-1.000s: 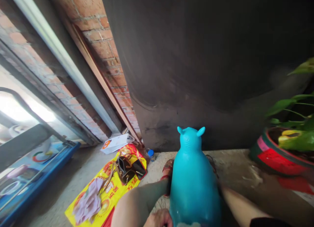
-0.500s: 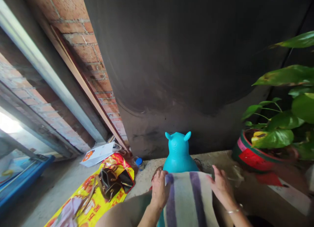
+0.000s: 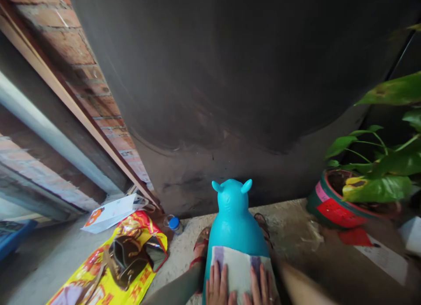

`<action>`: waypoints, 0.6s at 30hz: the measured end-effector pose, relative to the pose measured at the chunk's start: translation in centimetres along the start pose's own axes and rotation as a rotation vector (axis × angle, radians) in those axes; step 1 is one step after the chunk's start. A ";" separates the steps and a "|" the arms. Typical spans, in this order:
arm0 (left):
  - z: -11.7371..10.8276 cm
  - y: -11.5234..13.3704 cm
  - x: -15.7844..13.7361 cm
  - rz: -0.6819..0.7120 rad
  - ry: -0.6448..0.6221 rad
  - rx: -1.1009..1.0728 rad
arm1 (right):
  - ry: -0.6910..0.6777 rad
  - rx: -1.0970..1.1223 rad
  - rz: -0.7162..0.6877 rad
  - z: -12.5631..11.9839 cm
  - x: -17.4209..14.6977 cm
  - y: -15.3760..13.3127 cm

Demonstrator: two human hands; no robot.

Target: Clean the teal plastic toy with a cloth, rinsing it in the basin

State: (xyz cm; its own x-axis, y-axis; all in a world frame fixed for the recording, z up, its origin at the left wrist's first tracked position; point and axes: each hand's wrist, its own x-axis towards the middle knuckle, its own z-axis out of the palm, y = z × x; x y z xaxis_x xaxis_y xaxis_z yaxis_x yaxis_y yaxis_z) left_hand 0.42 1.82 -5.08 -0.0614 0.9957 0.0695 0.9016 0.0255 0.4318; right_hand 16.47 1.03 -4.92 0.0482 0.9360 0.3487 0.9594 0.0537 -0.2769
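Observation:
A turquoise inflatable animal toy [image 3: 234,217] with two small ears stands on the concrete floor right in front of me, between my legs. A striped white-and-purple cloth [image 3: 238,267] lies folded over its back. My left hand [image 3: 217,284] rests flat on the left part of the cloth, fingers stretched out. My right hand [image 3: 261,286] lies flat on the right part, a ring showing on one finger. Both hands press on the cloth side by side. My wrists are cut off by the bottom edge.
A dark wall [image 3: 230,85] rises close ahead, with brickwork [image 3: 82,72] at left. On the floor left lie a yellow-red bag [image 3: 98,270] with a dark purse [image 3: 126,259], a white paper [image 3: 112,210] and a blue-capped jar [image 3: 173,224]. A red potted plant [image 3: 342,206] stands right.
The cloth now sits smaller and lower on the toy's back, and my hands have come together flat upon it. The view has swung up and left.

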 end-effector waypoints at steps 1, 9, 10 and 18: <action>-0.1 -0.1 0.6 -0.012 -0.015 -0.012 | -0.039 -0.024 0.010 -0.4 0.9 -0.4; -3.7 2.3 8.2 -0.017 -0.082 -0.112 | -0.326 -0.047 0.084 -2.8 13.8 -3.6; -3.6 2.3 8.4 -0.007 -0.087 -0.112 | -0.323 -0.039 0.081 -2.8 14.0 -3.6; 0.6 -3.0 5.7 0.128 -0.044 -0.081 | -0.058 0.023 0.010 -6.3 6.4 -4.3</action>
State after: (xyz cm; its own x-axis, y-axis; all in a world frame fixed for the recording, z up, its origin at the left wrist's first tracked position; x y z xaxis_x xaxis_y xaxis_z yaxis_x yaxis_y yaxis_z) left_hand -2.33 7.46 -6.55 0.0723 0.9934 0.0894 0.8633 -0.1072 0.4932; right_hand 14.36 4.55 4.12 0.0408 0.9551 0.2933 0.9522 0.0518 -0.3010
